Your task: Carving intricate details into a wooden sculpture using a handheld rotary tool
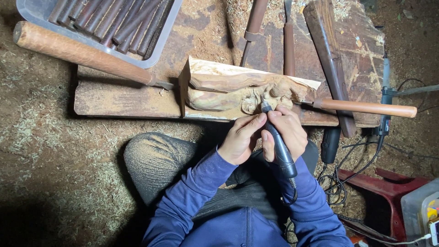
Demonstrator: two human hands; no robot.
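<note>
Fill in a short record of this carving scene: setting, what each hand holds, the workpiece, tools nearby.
setting: plank bench on a floor of shavings
left hand: steadies the rotary tool near its tip
right hand: grips the rotary tool
workpiece: pale wood carving, tool tip touching it
tools nearby: chisel right of the carving, large handle, tray of handles at upper left

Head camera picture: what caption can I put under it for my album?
Both hands, left hand and right hand, press a black rotary tool against a wood carving on a plank.
</note>
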